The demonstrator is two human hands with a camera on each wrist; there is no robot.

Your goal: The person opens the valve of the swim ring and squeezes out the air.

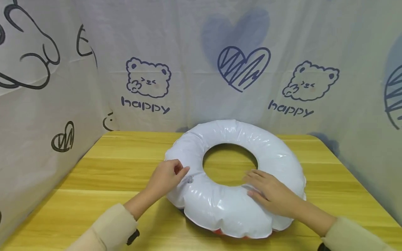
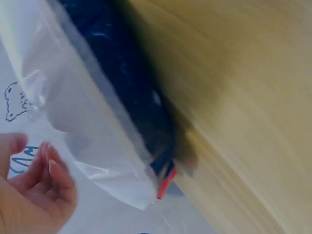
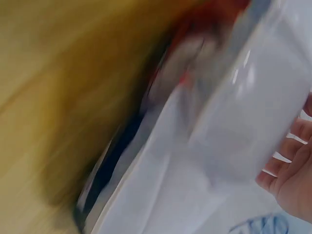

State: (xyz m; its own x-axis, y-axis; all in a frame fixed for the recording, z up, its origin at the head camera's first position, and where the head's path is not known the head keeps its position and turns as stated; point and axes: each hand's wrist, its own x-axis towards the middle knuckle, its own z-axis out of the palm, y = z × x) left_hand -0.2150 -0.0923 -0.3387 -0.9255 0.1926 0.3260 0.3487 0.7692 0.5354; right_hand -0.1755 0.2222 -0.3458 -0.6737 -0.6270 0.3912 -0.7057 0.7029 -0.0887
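A white inflated swim ring (image 1: 229, 205) lies on the table, its shiny top wrinkled along the seams. A small clear valve (image 1: 190, 179) stands up from its left side. My left hand (image 1: 168, 176) is just above that side, close to the valve. Its fingers are loosely bent with nothing between them, and the left wrist view shows a gap between thumb and fingertips. My right hand (image 1: 271, 191) is over the ring's front right part, fingers stretched toward the central hole. The ring's dark blue underside (image 2: 126, 73) shows in the left wrist view.
The yellow wood-grain table (image 1: 119, 164) spreads out around the ring and shows through its hole. Behind it and at both sides hangs a pale cloth (image 1: 194, 87) printed with bears, hearts and the word happy. Red patches (image 1: 218, 231) peek out under the ring's front edge.
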